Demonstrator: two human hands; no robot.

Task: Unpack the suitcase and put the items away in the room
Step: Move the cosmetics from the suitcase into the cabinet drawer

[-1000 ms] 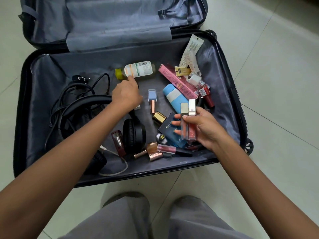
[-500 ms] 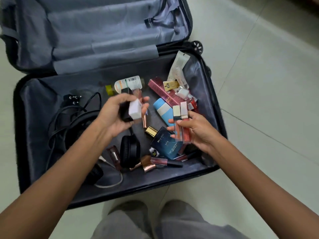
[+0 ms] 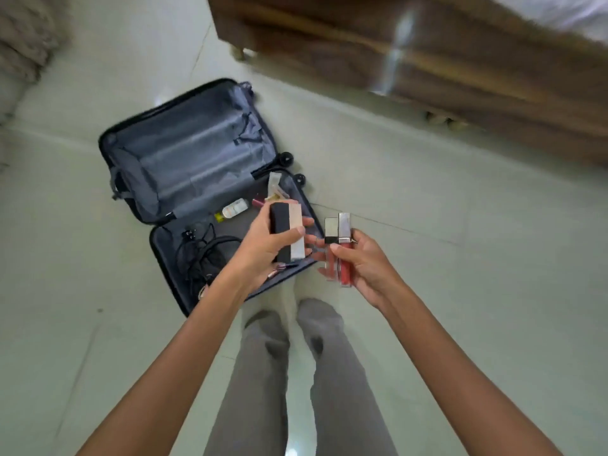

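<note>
Head view: the dark hard-shell suitcase with grey fabric lining (image 3: 184, 159) lies open on the pale tiled floor (image 3: 460, 258) at about 10 o'clock from the person's feet. A small clear bottle with a yellow cap (image 3: 234, 207) and a tangle of black cables (image 3: 200, 258) are inside it, so unpacking is only partly done.

The left hand (image 3: 263, 255) is held above the case's 4 o'clock corner, its fingers curled round a slim black rectangular box (image 3: 279, 222) and a pale beige box (image 3: 296, 235) held side by side. At 3 o'clock from it, the right hand (image 3: 362, 264) pinches two clear lip-gloss tubes with square metallic caps (image 3: 344, 268), upright, thumb across the middle.

These look light and rigid. The glossy tubes may slip against each other, so gripping across both bodies below the caps seems safest.

Brown wooden furniture (image 3: 427, 70) stands at 1 o'clock, blurred.
</note>
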